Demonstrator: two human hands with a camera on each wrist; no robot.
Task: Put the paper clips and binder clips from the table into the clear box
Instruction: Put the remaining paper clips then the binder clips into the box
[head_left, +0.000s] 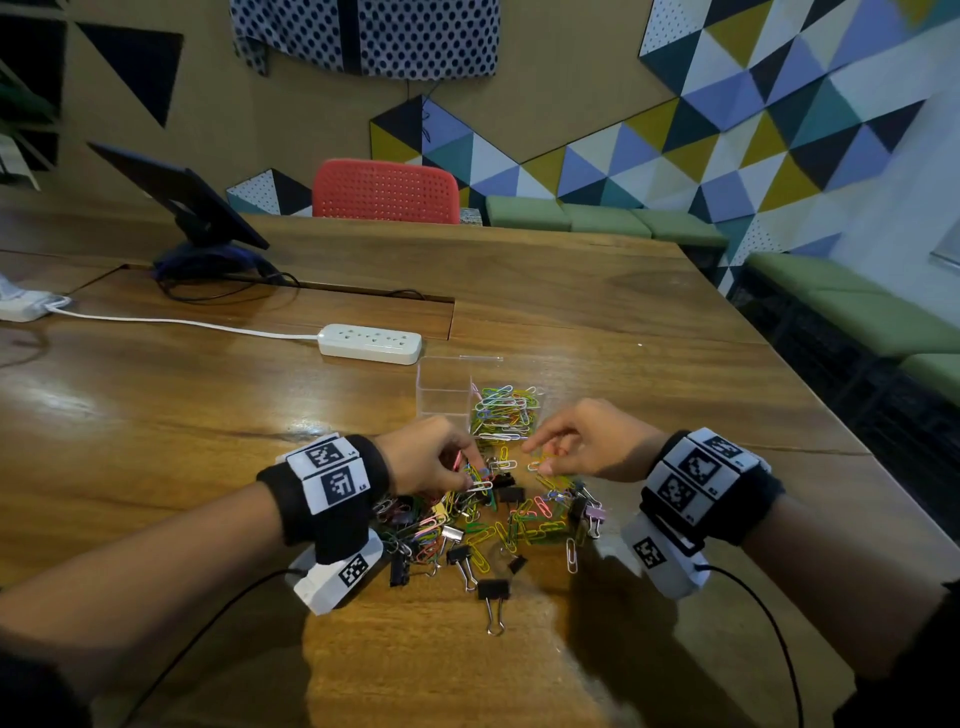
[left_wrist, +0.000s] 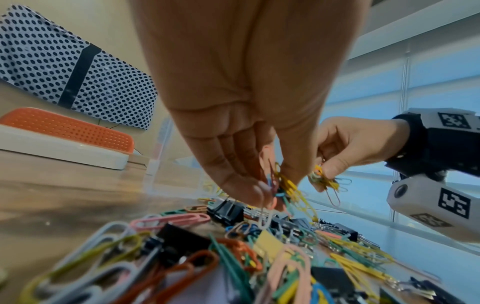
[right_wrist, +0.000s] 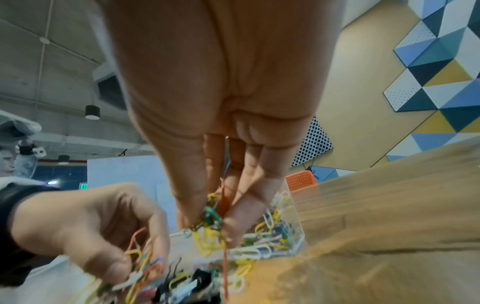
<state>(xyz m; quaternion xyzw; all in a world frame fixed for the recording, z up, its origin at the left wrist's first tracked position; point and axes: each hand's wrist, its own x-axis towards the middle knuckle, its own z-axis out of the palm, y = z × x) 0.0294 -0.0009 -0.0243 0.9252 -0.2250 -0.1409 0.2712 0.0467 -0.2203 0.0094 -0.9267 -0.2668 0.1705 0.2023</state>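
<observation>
A heap of coloured paper clips (head_left: 519, 519) and black binder clips (head_left: 492, 592) lies on the wooden table (head_left: 156, 441) between my wrists. The clear box (head_left: 447, 387) stands just beyond the heap, its right part holding several paper clips (head_left: 506, 413). My left hand (head_left: 431, 460) pinches a bunch of paper clips (left_wrist: 283, 189) just above the heap. My right hand (head_left: 576, 441) pinches another small bunch of paper clips (right_wrist: 210, 222) near the box's front edge. In the right wrist view the box (right_wrist: 296, 242) sits right behind those fingers.
A white power strip (head_left: 370, 343) with its cable lies behind the box. A dark tablet on a stand (head_left: 192, 208) is at the back left. A red chair (head_left: 387, 192) stands past the table's far edge. The table's right edge runs diagonally beside my right arm.
</observation>
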